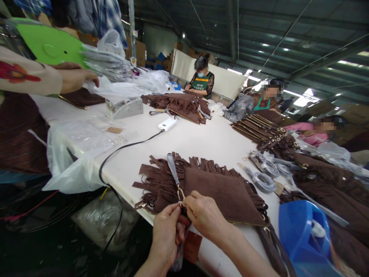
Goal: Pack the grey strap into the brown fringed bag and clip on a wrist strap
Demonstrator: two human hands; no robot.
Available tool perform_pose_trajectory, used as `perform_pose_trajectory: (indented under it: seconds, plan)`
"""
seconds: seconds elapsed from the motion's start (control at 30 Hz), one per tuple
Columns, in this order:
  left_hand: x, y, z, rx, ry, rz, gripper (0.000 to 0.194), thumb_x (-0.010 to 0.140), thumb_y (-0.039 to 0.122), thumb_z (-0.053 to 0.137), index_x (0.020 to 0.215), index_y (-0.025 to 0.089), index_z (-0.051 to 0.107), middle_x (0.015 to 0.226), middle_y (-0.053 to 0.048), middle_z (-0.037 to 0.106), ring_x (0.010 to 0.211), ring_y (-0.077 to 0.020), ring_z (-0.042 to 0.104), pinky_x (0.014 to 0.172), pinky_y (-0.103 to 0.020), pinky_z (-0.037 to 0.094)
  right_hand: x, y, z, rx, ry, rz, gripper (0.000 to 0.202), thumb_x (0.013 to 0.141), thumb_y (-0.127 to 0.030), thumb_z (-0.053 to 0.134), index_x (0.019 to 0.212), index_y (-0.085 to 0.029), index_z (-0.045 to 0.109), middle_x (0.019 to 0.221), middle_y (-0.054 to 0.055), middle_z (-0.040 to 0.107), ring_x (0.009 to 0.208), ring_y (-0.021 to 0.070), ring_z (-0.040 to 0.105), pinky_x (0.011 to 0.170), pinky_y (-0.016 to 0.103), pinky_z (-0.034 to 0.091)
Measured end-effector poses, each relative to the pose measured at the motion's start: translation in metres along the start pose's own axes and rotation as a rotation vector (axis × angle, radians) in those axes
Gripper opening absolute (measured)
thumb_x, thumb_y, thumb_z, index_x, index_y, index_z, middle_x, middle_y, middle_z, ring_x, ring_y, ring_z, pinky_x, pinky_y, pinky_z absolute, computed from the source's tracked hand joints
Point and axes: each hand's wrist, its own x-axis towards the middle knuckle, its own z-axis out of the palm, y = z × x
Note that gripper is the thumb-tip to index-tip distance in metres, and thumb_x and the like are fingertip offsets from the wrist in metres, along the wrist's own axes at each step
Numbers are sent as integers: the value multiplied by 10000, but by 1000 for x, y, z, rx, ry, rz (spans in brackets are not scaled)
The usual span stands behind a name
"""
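Observation:
A brown fringed suede-like bag (pixel 221 188) lies at the near table edge, just beyond my hands. On its fringe rests a grey-wrapped strap end (pixel 173 169), and a gold-coloured metal link (pixel 180 193) joins it toward my fingers. My left hand (pixel 167 232) pinches small gold-coloured hardware at the link's near end, with its other fingers curled beneath. Pressed against the same spot are the thumb and forefinger of my right hand (pixel 206 215), closed beside the bag's lower edge. Below my left hand hangs a plastic-wrapped strip (pixel 178 257). My fingertips hide the exact joint.
A blue plastic holder (pixel 302 231) stands at right, near wrapped coiled straps (pixel 263 181) and stacked brown bags (pixel 253 129). A white power bank (pixel 167 124) trails a black cable. At left, a co-worker's hand (pixel 76 77) reaches over the white table (pixel 207 140); other people sit beyond.

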Motion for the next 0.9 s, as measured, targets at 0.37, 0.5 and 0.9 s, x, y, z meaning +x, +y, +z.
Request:
perform_pose_trajectory:
  seconds: [0.37, 0.5, 0.9]
  plan:
    - [-5, 4, 2, 17, 10, -34, 416, 563, 427, 571, 849, 127, 537, 451, 22, 557, 254, -50, 354, 272, -140, 159, -5, 1, -4, -80, 18, 3, 182, 813, -107, 442, 781, -196, 598, 773, 8, 585, 566, 114, 538, 492, 254, 245]
    - [-4, 1, 3, 18, 11, -17, 427, 559, 442, 570, 845, 126, 538, 447, 22, 558, 251, -53, 354, 266, -142, 168, -4, 2, -2, -142, 32, -38, 181, 816, -108, 436, 778, -192, 591, 763, 16, 583, 551, 127, 543, 469, 265, 216]
    - [-1, 0, 2, -2, 3, -2, 404, 567, 439, 563, 830, 132, 541, 456, 19, 568, 247, -51, 363, 263, -138, 164, -1, -1, 1, -127, 21, -92, 177, 830, -127, 439, 809, -185, 605, 773, 27, 583, 558, 132, 550, 477, 240, 285]
